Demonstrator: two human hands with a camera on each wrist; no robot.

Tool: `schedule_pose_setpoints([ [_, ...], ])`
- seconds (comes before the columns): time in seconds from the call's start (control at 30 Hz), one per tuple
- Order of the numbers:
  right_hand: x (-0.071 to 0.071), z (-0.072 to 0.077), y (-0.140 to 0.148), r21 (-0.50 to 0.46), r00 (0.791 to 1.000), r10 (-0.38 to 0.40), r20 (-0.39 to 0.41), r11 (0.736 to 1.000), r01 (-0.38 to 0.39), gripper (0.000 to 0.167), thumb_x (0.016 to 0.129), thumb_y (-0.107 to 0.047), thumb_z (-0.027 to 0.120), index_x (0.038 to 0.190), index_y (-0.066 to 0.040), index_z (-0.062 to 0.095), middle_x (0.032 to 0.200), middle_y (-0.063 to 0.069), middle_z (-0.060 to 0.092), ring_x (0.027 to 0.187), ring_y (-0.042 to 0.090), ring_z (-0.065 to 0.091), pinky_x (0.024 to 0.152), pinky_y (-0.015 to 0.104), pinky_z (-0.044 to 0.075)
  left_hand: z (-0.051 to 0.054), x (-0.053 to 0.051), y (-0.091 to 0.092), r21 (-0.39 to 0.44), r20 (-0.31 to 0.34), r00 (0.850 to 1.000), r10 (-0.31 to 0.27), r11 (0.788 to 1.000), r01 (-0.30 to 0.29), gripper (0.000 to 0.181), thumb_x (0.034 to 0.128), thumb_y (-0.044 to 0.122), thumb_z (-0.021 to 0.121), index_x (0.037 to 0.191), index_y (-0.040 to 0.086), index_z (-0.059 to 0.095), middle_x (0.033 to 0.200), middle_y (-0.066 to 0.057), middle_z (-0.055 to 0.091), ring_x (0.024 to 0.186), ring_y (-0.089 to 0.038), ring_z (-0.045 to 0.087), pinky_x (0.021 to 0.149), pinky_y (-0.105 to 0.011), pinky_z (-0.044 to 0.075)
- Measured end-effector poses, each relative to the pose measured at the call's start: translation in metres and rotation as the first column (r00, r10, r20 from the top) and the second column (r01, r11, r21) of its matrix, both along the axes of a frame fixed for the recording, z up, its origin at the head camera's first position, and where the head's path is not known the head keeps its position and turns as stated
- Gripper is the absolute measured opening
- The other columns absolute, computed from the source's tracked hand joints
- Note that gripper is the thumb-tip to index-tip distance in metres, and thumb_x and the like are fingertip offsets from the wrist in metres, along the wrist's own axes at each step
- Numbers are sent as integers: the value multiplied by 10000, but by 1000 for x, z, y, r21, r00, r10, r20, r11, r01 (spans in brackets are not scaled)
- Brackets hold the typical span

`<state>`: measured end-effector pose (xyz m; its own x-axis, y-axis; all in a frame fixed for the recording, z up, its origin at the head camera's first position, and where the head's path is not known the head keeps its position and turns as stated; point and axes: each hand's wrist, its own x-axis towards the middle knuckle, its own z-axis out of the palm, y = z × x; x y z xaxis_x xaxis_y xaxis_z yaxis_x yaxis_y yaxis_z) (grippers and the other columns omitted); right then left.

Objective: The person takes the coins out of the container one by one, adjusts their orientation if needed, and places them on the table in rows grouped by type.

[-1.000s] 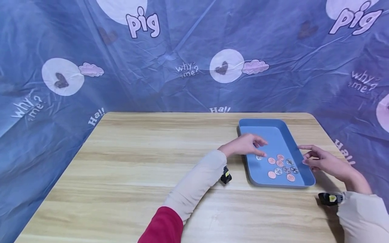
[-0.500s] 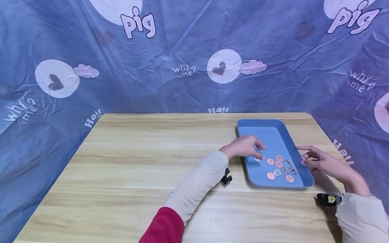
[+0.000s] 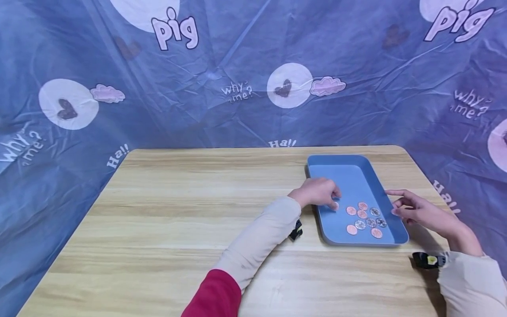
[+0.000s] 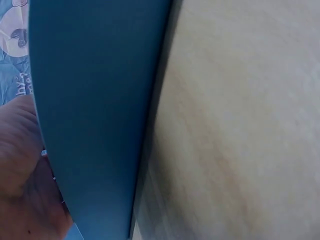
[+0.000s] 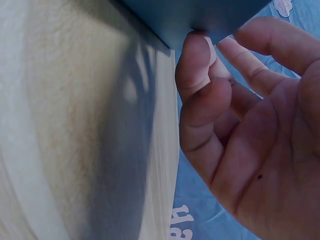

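Note:
In the head view, my left hand (image 3: 317, 192) reaches over the near-left wall of a blue tray (image 3: 330, 240). Its thumb and fingertips pinch a small silver coin (image 3: 336, 205) low over the tray floor; the fingers partly hide it. Several copper-coloured coins (image 3: 351, 211) and silver coins (image 3: 360, 225) lie flat to the right of that hand, inside the tray. At the tray's right side is my right hand (image 3: 429, 214), its fingers loosely bent. In the right wrist view, fingertips (image 5: 195, 55) touch the outer face of the tray wall (image 5: 195, 15). The left wrist view hides the left fingertips behind the tray wall (image 4: 95, 120).
The tray stands at the right of a light wooden table (image 3: 178, 211). A blue printed cloth (image 3: 222, 119) hangs behind the table and along its sides. Black wrist-worn devices sit at the left wrist (image 3: 295, 230) and right wrist (image 3: 429, 260).
My left thumb and fingers have come down and closed together around the silver coin. The right hand stays against the tray. The head view has shifted slightly.

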<state>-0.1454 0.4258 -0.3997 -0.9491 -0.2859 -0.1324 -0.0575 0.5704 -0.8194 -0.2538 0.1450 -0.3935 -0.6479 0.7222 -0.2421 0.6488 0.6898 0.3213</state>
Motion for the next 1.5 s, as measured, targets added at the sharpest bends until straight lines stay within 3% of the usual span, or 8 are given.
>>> schedule_pose_setpoints([
  [0.5, 1, -1, 1, 0, 1000, 3, -13, 1000, -3, 518, 969, -25, 500, 1277, -433, 412, 875, -100, 556, 652, 100, 524, 537, 271, 436, -3, 2, 0, -31, -62, 998, 7, 999, -9, 333, 805, 433, 756, 1128, 381, 694, 1079, 200, 626, 977, 15, 539, 811, -249, 414],
  [0.87, 1, -1, 3, -24, 1000, 26, 6, 999, -26, 517, 978, -25, 480, 1304, -419, 403, 894, -95, 566, 691, 80, 542, 554, 265, 452, -4, 1, 1, -19, -58, 998, -13, 1000, 12, 155, 808, 368, 770, 955, 374, 723, 948, 208, 626, 898, 5, 535, 785, -259, 408],
  [1.5, 2, -1, 0, 4, 1000, -6, -10, 1000, 6, 502, 971, -40, 507, 1311, -398, 415, 884, -100, 569, 692, 90, 536, 546, 267, 432, 0, 0, 7, -113, -20, 997, -77, 991, 74, 117, 848, 319, 736, 893, 286, 633, 930, 163, 582, 845, -21, 508, 769, -247, 405],
])
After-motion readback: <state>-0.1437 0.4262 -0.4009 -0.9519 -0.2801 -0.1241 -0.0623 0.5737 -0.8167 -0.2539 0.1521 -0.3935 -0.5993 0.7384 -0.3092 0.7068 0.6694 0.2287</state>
